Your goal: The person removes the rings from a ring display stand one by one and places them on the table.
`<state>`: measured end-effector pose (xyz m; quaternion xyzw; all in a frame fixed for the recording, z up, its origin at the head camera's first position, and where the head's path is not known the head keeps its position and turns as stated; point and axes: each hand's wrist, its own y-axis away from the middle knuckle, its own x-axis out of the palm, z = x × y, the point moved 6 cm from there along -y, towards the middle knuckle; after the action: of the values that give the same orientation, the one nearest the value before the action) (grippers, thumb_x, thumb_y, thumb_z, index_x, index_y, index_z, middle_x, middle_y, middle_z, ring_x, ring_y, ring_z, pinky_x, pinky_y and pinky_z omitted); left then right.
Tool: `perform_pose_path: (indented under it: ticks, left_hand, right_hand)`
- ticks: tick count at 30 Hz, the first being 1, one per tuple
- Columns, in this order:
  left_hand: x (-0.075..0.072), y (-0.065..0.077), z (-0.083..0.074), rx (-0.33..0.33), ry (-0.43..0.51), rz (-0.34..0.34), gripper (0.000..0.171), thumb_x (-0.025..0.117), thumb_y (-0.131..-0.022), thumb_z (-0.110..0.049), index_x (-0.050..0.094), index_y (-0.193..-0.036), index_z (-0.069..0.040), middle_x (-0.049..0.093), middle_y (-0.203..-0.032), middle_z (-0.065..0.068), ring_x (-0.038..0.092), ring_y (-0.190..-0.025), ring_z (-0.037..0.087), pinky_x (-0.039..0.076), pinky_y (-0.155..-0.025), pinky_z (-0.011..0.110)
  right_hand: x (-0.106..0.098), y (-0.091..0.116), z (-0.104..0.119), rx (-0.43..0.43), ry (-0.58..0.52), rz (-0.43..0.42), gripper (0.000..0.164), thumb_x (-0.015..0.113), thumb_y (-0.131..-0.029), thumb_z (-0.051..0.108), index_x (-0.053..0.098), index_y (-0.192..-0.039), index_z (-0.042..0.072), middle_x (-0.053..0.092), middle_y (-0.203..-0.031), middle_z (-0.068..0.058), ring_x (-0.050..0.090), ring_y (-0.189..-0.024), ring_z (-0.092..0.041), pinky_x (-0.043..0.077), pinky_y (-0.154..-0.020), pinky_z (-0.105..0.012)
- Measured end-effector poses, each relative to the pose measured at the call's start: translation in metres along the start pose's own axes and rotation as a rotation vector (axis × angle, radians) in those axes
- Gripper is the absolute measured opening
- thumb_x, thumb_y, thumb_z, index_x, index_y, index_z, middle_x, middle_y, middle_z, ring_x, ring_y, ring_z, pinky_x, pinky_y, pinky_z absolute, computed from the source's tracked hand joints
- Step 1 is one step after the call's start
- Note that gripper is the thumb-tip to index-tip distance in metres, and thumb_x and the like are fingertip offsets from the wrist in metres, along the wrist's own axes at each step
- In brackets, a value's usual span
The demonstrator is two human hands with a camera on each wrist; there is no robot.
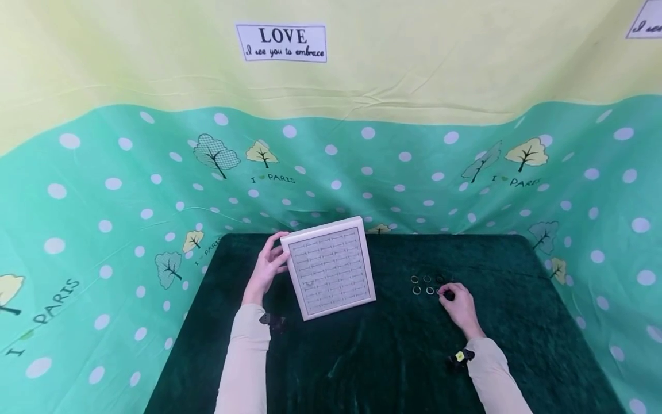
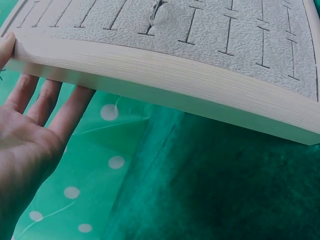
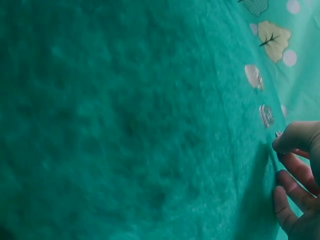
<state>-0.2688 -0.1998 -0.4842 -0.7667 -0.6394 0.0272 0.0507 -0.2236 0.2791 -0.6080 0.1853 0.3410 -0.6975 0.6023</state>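
Observation:
My left hand (image 1: pixel 266 269) grips the upper left corner of a ring display tray (image 1: pixel 331 269), a pale frame with grey slotted padding. The tray stands tilted up, facing me. In the left wrist view, the thumb lies on the frame's front and the other fingers behind its edge. One ring (image 1: pixel 308 284) sits in a slot at the tray's lower left. My right hand (image 1: pixel 460 306) pinches a ring (image 3: pixel 278 134) between thumb and index finger, mostly hidden by the fingertips. Several loose rings (image 1: pixel 416 291) lie in two short rows on the cloth just left of it.
A dark green velvet cloth (image 1: pixel 357 368) covers the table. Behind and at both sides hangs a green and yellow curtain (image 1: pixel 368 155) with white dots and trees, close to the table's back edge. Small dark devices are strapped at both wrists.

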Motion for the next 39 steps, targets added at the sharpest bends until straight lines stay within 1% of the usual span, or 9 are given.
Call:
perform_pose_path:
  ticks: [3, 7, 14, 19, 20, 26, 28, 31, 39]
  left_hand:
    - [0.001, 0.0, 0.0, -0.001, -0.003, 0.002, 0.047, 0.053, -0.098, -0.001, 0.036, -0.141, -0.003, 0.057, -0.121, 0.023, 0.063, -0.098, 0.021, 0.047, -0.083, 0.058]
    - [0.001, 0.0, -0.001, 0.002, -0.01, 0.003, 0.047, 0.054, -0.098, -0.002, 0.036, -0.142, -0.004, 0.054, -0.124, 0.029, 0.062, -0.098, 0.021, 0.046, -0.084, 0.061]
    - [0.001, -0.001, 0.0, -0.005, 0.013, 0.002, 0.047, 0.054, -0.098, -0.001, 0.037, -0.141, -0.004, 0.052, -0.125, 0.032, 0.062, -0.098, 0.021, 0.04, -0.086, 0.067]
    - [0.0, -0.001, 0.0, -0.007, -0.005, -0.004, 0.047, 0.054, -0.098, -0.001, 0.037, -0.142, -0.004, 0.052, -0.125, 0.032, 0.062, -0.098, 0.021, 0.042, -0.086, 0.065]
    - [-0.002, -0.002, 0.003, -0.007, -0.012, -0.008, 0.047, 0.054, -0.098, -0.003, 0.037, -0.141, -0.006, 0.053, -0.125, 0.03, 0.062, -0.098, 0.02, 0.044, -0.085, 0.063]
    - [-0.004, -0.003, 0.001, 0.01, -0.015, -0.007, 0.046, 0.054, -0.098, -0.002, 0.038, -0.141, -0.005, 0.054, -0.124, 0.029, 0.063, -0.098, 0.02, 0.048, -0.082, 0.057]
    - [-0.003, -0.003, -0.004, 0.014, -0.016, -0.001, 0.046, 0.053, -0.097, 0.0, 0.037, -0.141, -0.004, 0.054, -0.123, 0.03, 0.063, -0.097, 0.02, 0.048, -0.082, 0.057]
    - [-0.002, -0.004, -0.006, 0.018, -0.022, 0.002, 0.046, 0.053, -0.098, -0.001, 0.037, -0.141, -0.004, 0.055, -0.122, 0.027, 0.063, -0.097, 0.02, 0.047, -0.083, 0.057]
    - [-0.001, 0.0, -0.001, 0.008, -0.016, -0.006, 0.046, 0.054, -0.097, 0.0, 0.038, -0.14, -0.004, 0.057, -0.12, 0.025, 0.063, -0.096, 0.02, 0.046, -0.083, 0.061]
  right_hand:
    - [-0.001, -0.001, -0.005, 0.008, 0.015, -0.017, 0.009, 0.067, -0.078, -0.005, 0.068, -0.087, -0.001, 0.06, -0.094, -0.02, 0.056, -0.088, -0.036, 0.04, -0.078, -0.048]
    - [0.0, -0.003, -0.011, 0.034, 0.022, -0.012, 0.01, 0.067, -0.079, -0.005, 0.068, -0.088, -0.001, 0.059, -0.094, -0.019, 0.055, -0.083, -0.031, 0.041, -0.073, -0.044]
    - [0.0, -0.004, -0.013, 0.072, 0.019, 0.028, 0.01, 0.066, -0.083, -0.002, 0.068, -0.093, -0.001, 0.058, -0.099, -0.02, 0.054, -0.085, -0.031, 0.041, -0.074, -0.045]
    - [-0.001, -0.005, -0.012, 0.079, 0.011, 0.023, 0.011, 0.066, -0.083, -0.002, 0.068, -0.094, -0.001, 0.056, -0.101, -0.021, 0.053, -0.085, -0.031, 0.04, -0.074, -0.044]
    - [-0.001, -0.005, -0.011, 0.084, 0.009, 0.021, 0.012, 0.066, -0.083, -0.002, 0.068, -0.094, -0.001, 0.056, -0.101, -0.021, 0.053, -0.086, -0.031, 0.04, -0.075, -0.044]
    - [0.003, 0.001, 0.011, 0.117, -0.055, -0.009, 0.015, 0.066, -0.086, 0.0, 0.067, -0.101, -0.003, 0.054, -0.108, -0.021, 0.054, -0.089, -0.031, 0.041, -0.075, -0.04]
    - [0.006, 0.002, 0.022, 0.124, -0.079, -0.027, 0.016, 0.067, -0.086, 0.0, 0.067, -0.101, -0.003, 0.054, -0.109, -0.02, 0.055, -0.09, -0.03, 0.041, -0.075, -0.037]
    - [0.009, 0.004, 0.036, 0.114, -0.101, -0.048, 0.018, 0.068, -0.083, -0.002, 0.067, -0.101, -0.002, 0.055, -0.108, -0.018, 0.056, -0.089, -0.03, 0.043, -0.071, -0.032]
    - [0.018, 0.006, 0.064, 0.066, -0.153, -0.019, 0.019, 0.069, -0.084, -0.001, 0.067, -0.102, -0.001, 0.054, -0.108, -0.015, 0.058, -0.089, -0.03, 0.044, -0.068, -0.025]
